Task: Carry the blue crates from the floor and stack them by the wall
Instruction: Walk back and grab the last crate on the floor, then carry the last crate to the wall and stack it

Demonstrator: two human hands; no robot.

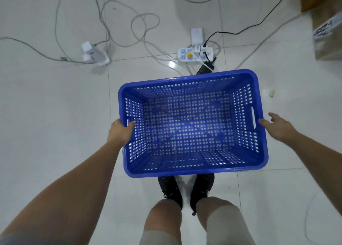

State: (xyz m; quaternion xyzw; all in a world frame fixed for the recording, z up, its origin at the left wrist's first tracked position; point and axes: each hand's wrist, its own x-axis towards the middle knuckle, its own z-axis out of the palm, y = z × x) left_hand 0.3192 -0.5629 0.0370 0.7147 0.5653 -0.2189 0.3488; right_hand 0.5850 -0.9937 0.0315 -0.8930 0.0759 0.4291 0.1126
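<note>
Crate [192, 122] in front of our feet, over the tiled floor [46, 105].
Our left hand [121, 131] curls over its left rim by the handle slot; our right hand [275, 127] hangs spread just beside the right slot, gripping nothing. Empty perforated plastic, so we judge it light and stiff; the two end slots suit carrying.

Glossy white tiled floor [55, 105]; tangled grey cables [144, 28] w/ white power strip [196, 54] beyond hands; brown cardboard box [327, 39] far right.
</note>
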